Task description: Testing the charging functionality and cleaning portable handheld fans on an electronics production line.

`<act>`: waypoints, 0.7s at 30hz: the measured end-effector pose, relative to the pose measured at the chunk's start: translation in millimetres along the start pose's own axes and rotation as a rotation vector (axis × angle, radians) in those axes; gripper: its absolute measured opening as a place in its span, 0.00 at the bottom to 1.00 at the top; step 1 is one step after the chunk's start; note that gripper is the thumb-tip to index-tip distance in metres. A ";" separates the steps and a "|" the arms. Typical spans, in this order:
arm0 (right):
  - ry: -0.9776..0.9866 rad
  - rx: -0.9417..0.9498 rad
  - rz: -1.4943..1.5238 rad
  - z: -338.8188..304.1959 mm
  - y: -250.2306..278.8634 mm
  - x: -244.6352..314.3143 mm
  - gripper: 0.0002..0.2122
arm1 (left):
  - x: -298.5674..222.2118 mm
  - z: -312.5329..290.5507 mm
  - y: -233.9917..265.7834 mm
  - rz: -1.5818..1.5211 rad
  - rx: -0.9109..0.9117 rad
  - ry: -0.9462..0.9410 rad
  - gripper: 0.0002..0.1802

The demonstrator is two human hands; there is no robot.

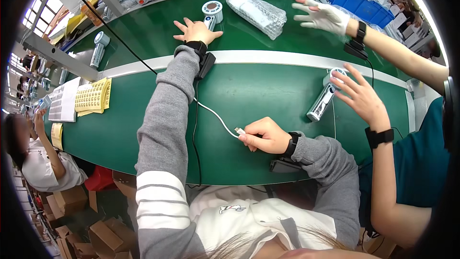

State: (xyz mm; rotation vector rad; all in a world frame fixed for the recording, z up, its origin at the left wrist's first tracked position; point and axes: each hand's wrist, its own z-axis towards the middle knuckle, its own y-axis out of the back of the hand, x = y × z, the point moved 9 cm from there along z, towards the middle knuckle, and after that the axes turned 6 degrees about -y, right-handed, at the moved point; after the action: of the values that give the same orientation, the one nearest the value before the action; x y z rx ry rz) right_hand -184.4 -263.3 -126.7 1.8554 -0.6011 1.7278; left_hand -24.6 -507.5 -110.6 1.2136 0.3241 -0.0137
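Note:
My left hand [195, 32] reaches across to the far strip of the green table, its fingers spread apart. Beside its thumb and forefinger lies a pale blue handheld fan [212, 11], with part of the handle behind the hand. My right hand [268, 135] is closed near the middle of the table, pinching the plug end of a white USB cable [218, 117]. The cable runs back to the left and passes under my left forearm. Another handheld fan [321, 103] lies to the right, close to a co-worker's bare hand [362, 97].
A bubble-wrapped package [256, 13] lies beyond the pale divider strip [268, 57]. The co-worker's gloved hand [323, 17] hovers right of it. A blue crate [359, 0] stands at the back right. Yellow label sheets [92, 97] and another fan [99, 48] lie left.

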 end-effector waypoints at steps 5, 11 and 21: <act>-0.013 -0.036 0.019 -0.7 3.1 -3.7 0.14 | -27.6 -21.9 12.4 -0.113 0.012 -0.325 0.30; 0.015 -0.218 0.043 -0.4 24.1 -5.6 0.15 | -47.6 -99.8 36.8 -1.192 0.374 -0.233 0.23; -0.021 -0.304 0.079 8.2 29.7 -10.7 0.14 | -55.3 -144.1 50.6 -1.918 0.654 -0.010 0.23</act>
State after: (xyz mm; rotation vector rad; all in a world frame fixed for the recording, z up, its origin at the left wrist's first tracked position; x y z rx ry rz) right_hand -198.2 -291.6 -135.4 1.6571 -0.9028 1.5661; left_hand -102.4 -365.8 -94.9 1.0793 1.4322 -1.8802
